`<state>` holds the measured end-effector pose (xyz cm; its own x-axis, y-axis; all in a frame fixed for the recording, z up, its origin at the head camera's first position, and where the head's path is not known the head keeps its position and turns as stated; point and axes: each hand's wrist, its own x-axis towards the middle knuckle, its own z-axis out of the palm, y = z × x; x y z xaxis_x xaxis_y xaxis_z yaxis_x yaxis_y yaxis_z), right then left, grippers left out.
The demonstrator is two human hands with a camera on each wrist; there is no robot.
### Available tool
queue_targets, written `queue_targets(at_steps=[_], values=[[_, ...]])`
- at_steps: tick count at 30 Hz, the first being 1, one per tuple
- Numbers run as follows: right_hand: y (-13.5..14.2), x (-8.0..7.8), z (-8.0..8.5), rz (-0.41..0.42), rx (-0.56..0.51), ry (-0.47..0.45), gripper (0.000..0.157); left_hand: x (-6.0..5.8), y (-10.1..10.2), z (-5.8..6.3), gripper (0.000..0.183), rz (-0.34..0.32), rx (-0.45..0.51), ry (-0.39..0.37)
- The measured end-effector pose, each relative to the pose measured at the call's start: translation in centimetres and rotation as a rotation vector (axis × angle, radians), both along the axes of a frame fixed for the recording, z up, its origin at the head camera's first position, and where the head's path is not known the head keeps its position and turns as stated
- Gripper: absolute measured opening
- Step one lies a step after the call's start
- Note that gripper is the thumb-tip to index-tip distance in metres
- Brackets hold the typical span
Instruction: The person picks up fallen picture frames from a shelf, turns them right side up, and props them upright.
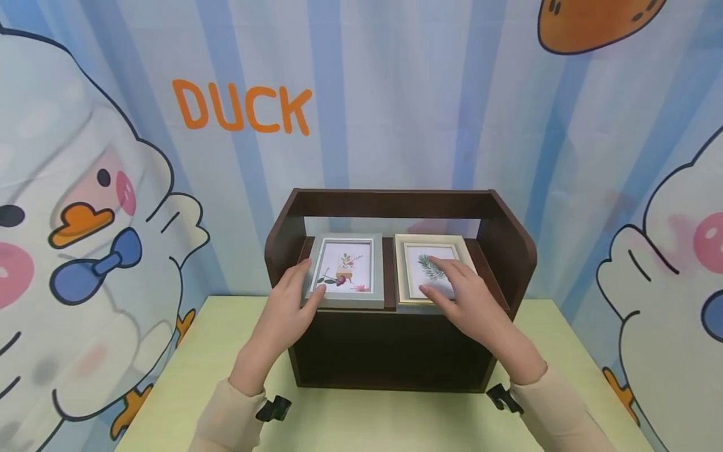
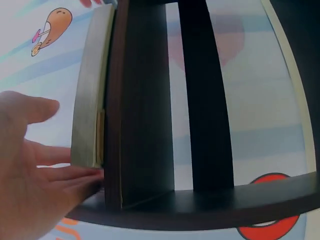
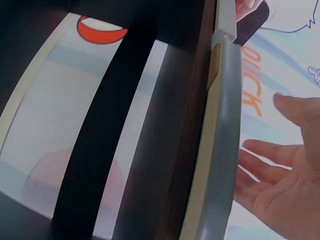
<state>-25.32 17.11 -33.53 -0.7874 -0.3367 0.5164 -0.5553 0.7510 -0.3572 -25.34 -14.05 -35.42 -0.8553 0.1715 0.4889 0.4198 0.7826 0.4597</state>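
Note:
Two picture frames lie flat, side by side, on the top board of a dark brown wooden shelf (image 1: 390,351). The left picture frame (image 1: 377,270) is pale grey-blue round a flower print; the right picture frame (image 1: 400,270) is cream round a green leaf print. My left hand (image 1: 285,311) is at the left frame's outer side, its fingers extended by the frame's end in the left wrist view. Above the right part of the cream frame is my right hand (image 1: 474,304), fingers loosely spread. In the right wrist view its fingertips are close beside the frame; contact is unclear.
The shelf's raised side panels (image 1: 513,251) and back rail (image 1: 395,204) surround the frames. It stands on a pale yellow-green table (image 1: 384,420). Behind hangs a blue-striped curtain (image 1: 395,94) with cartoon ducks.

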Motion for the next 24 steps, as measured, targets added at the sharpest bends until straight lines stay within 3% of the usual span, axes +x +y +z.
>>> queue_targets(at_steps=[7,15,24], values=[[-2.6,-1.5,1.1,0.023,0.01,-0.064,0.054,-1.0,0.5,0.3,0.062,0.037,0.038,-0.061],[-4.8,-3.4,1.2,0.073,-0.09,-0.139,0.047,-2.0,1.5,1.0,0.063,0.115,0.063,-0.164],[-6.6,-4.9,1.7,-0.017,-0.064,-0.252,0.041,-3.0,1.6,1.2,0.065,0.151,0.076,-0.21]])
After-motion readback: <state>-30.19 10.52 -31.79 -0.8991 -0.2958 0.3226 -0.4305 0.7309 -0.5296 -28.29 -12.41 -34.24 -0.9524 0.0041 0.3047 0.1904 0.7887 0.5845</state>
